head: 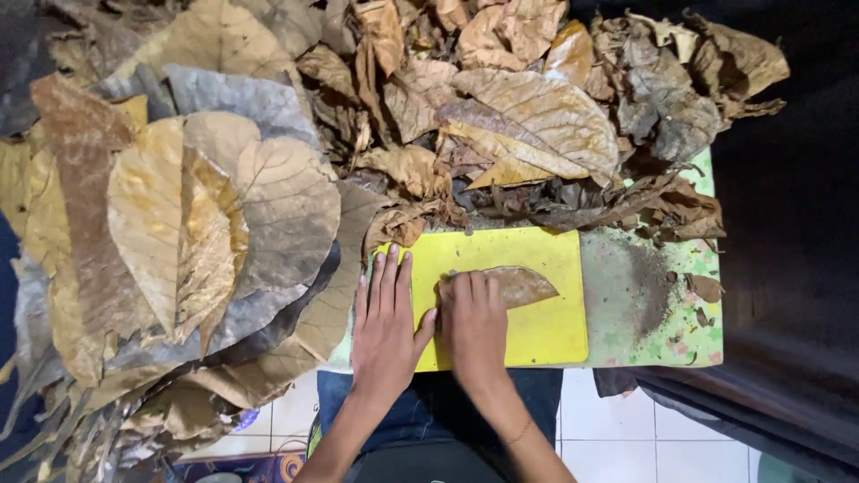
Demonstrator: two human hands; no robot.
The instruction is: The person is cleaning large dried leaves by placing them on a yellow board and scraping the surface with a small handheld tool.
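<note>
Looks like a home craft corner, set up indoors; small table under a green flowered cloth, heaped with dry brown leaves; yellow cutting board at the near edge; white tiled floor below; patterned mat alongside.

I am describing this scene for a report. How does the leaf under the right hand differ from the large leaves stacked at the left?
The folded leaf is small and darker brown, pressed on the yellow board by the right hand. The stacked leaves are far larger, paler tan, lie open and overlapping, and no hand touches them. Both are dry and brown.
</note>
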